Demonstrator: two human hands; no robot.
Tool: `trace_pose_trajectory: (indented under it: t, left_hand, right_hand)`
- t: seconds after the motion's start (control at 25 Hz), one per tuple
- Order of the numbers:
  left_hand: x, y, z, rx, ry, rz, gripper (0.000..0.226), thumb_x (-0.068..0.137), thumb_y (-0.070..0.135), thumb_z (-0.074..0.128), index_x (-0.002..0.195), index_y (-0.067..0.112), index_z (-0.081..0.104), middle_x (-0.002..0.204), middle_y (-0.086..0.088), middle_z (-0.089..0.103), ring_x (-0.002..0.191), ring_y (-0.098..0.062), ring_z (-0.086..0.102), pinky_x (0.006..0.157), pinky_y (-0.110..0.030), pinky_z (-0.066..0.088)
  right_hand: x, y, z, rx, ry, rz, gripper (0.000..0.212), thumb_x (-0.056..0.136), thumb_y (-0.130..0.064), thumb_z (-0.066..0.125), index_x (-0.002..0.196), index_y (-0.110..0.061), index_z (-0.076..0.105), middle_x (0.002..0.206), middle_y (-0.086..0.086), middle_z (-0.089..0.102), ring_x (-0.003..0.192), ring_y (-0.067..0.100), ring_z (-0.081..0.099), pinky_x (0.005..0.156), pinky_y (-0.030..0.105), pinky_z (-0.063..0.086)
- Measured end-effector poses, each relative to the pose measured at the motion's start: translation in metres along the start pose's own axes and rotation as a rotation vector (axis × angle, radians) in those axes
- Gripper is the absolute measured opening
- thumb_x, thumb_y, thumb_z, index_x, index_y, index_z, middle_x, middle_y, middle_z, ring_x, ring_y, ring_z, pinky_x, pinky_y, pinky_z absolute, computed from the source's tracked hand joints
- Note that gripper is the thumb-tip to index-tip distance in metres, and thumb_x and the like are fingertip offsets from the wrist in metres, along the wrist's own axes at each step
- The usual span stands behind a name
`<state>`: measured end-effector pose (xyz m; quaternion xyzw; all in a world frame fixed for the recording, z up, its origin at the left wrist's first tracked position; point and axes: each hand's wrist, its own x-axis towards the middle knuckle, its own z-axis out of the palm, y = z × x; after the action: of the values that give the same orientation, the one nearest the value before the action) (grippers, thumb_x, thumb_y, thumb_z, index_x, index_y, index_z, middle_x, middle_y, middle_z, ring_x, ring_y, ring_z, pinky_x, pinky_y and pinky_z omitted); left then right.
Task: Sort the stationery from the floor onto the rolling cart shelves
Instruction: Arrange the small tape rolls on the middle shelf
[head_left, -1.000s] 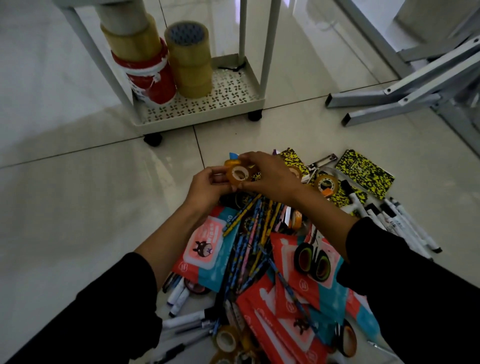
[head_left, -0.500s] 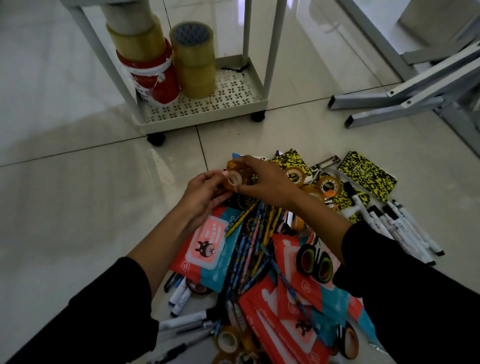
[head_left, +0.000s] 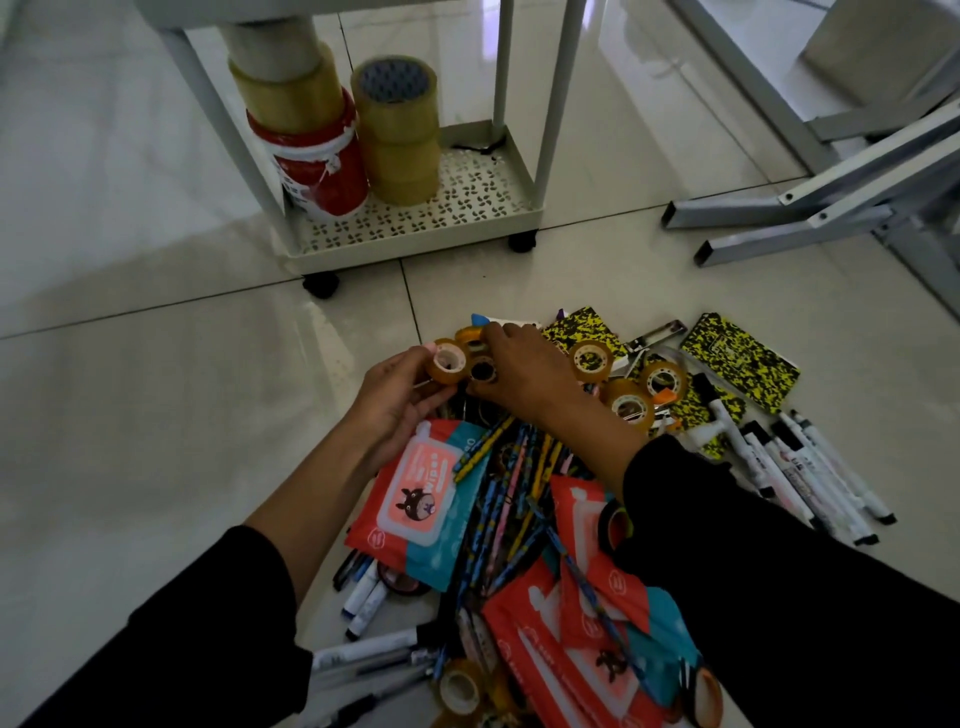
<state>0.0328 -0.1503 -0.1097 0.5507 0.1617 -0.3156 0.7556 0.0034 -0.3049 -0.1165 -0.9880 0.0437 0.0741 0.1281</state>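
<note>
Your left hand (head_left: 396, 396) pinches a small tape roll (head_left: 448, 362) above the stationery pile (head_left: 519, 499) on the floor. Your right hand (head_left: 524, 371) curls round another roll (head_left: 482, 370) touching it. The cart (head_left: 415, 244) stands just beyond.

A: colours on the cart (head_left: 415, 244)?
B: off-white frame, pinwheel-shaped perforations in the bottom shelf, black casters. Big tape rolls (head_left: 397, 130) are tan/brown. Red roll (head_left: 317, 171) with white band sits beside them.
A: floor pile?
B: small tape rolls (head_left: 592, 358) amber with pale cores. Notebooks (head_left: 737, 358) black with yellow speckle. Markers (head_left: 810, 467) white bodies, black caps. Pencils (head_left: 511, 483) mostly blue, yellow and pink, printed with small patterns.
A: packets?
B: pouches (head_left: 421, 493) red-orange and teal, pink label with a dark cartoon figure.
A: floor (head_left: 156, 415)?
B: glossy pale grey tile, dark grout lines. Sleeves (head_left: 779, 571) black.
</note>
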Motion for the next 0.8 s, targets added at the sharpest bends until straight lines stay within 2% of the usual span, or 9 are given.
trace_pose_trajectory:
  t: [0.2,0.32,0.4,0.48,0.56,0.64,0.8]
  left_hand:
    - [-0.001,0.004,-0.008,-0.025,0.004,-0.002,0.020,0.095,0.020,0.054,0.105,0.006,0.063,0.109,-0.015,0.067,0.103,-0.022,0.064,0.082,-0.028,0.055]
    - [-0.002,0.005,-0.010,-0.034,-0.013,-0.006,0.024,0.094,0.021,0.055,0.110,0.004,0.062,0.114,-0.018,0.066,0.105,-0.024,0.065,0.086,-0.031,0.056]
    - [-0.005,0.006,-0.008,-0.033,-0.045,-0.001,0.028,0.095,0.022,0.054,0.114,0.002,0.061,0.116,-0.018,0.065,0.104,-0.024,0.065,0.086,-0.030,0.056]
    - [-0.009,0.007,-0.003,-0.016,-0.084,0.012,0.032,0.095,0.023,0.053,0.116,0.000,0.061,0.117,-0.019,0.065,0.106,-0.024,0.065,0.087,-0.030,0.056]
    - [-0.014,0.010,0.003,-0.009,-0.131,0.034,0.034,0.096,0.024,0.051,0.116,-0.001,0.061,0.116,-0.019,0.065,0.106,-0.024,0.064,0.087,-0.029,0.056]
    - [-0.021,0.017,0.009,-0.024,-0.159,0.047,0.033,0.096,0.024,0.051,0.113,-0.001,0.062,0.113,-0.019,0.067,0.102,-0.022,0.066,0.083,-0.027,0.057]
    - [-0.031,0.044,0.019,-0.023,-0.167,0.090,0.036,0.096,0.029,0.050,0.110,-0.001,0.064,0.109,-0.019,0.069,0.096,-0.024,0.068,0.081,-0.028,0.058]
  right_hand:
    - [-0.006,0.006,-0.005,0.276,0.116,0.050,0.052,0.078,-0.042,0.067,0.117,-0.011,0.055,0.107,0.009,0.058,0.097,0.024,0.055,0.076,0.033,0.045]
    - [-0.012,0.005,-0.017,0.442,0.177,0.049,0.051,0.076,-0.038,0.070,0.120,-0.014,0.058,0.106,0.006,0.058,0.094,0.018,0.056,0.081,0.030,0.048]
    - [-0.015,-0.001,-0.024,0.515,0.192,0.016,0.052,0.077,-0.035,0.070,0.123,-0.014,0.058,0.109,0.005,0.057,0.096,0.014,0.057,0.082,0.022,0.046]
    - [-0.017,-0.008,-0.030,0.548,0.184,-0.029,0.052,0.079,-0.033,0.072,0.125,-0.013,0.058,0.112,0.005,0.056,0.098,0.014,0.058,0.084,0.019,0.047]
    - [-0.018,-0.014,-0.034,0.560,0.175,-0.064,0.054,0.079,-0.033,0.073,0.126,-0.013,0.057,0.113,0.006,0.055,0.101,0.017,0.059,0.088,0.025,0.050]
    - [-0.019,-0.018,-0.039,0.560,0.183,-0.074,0.057,0.077,-0.034,0.075,0.127,-0.012,0.056,0.113,0.006,0.054,0.101,0.017,0.058,0.088,0.026,0.050]
    - [-0.018,-0.024,-0.068,0.577,0.240,-0.121,0.057,0.073,-0.031,0.081,0.122,-0.014,0.058,0.112,0.005,0.062,0.099,0.014,0.060,0.088,0.025,0.051]
